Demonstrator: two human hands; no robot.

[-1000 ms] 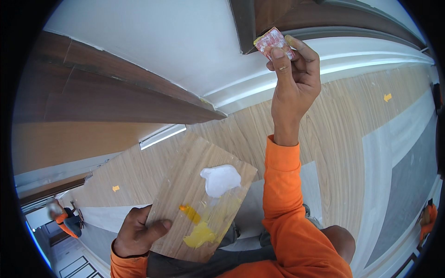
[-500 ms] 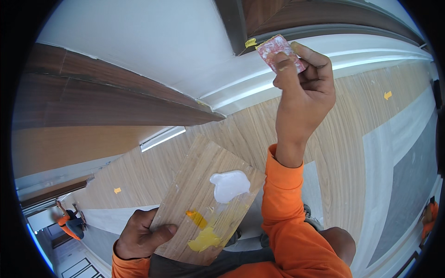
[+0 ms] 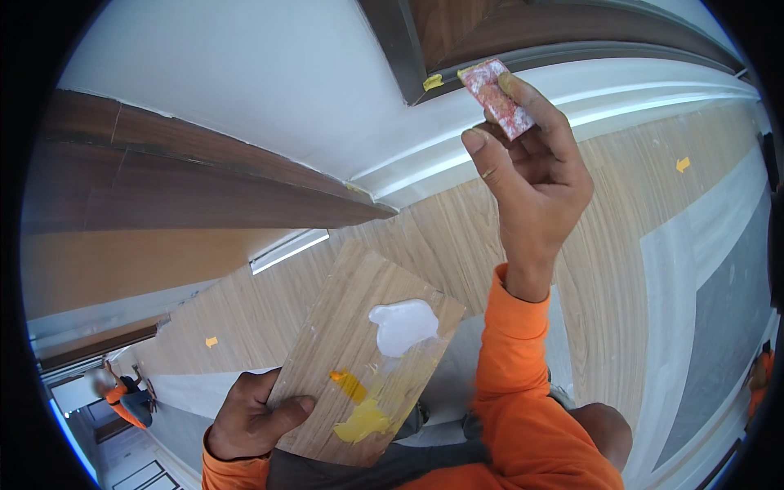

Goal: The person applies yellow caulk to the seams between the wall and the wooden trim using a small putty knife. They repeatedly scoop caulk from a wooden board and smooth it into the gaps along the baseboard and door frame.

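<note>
My left hand (image 3: 255, 416) grips the edge of a wood-grain board (image 3: 335, 318), thumb on top. On the board lie a white blob of paste (image 3: 404, 327), a pale yellow smear (image 3: 362, 420) and a small deeper yellow streak (image 3: 349, 385). Raised near the wall, my right hand (image 3: 539, 167) holds a small flat red-and-white spreader (image 3: 514, 122) between its fingers, the thumb off its face. Yellow paste shows along the spreader's far edge. Just left of it, a yellow patch (image 3: 433, 82) sits at the corner of a dark frame (image 3: 395, 49).
A white baseboard (image 3: 637, 102) runs along the wall above the wood-look floor (image 3: 604, 245). Dark brown panelling (image 3: 196, 163) juts in from the left. Orange arrow stickers (image 3: 683, 165) mark the floor. Another person (image 3: 126, 396) crouches at the far left.
My right thumb has come away from the spreader's face, and the spreader has turned in my fingers. My right forearm has shifted slightly right. The board has hardly moved.
</note>
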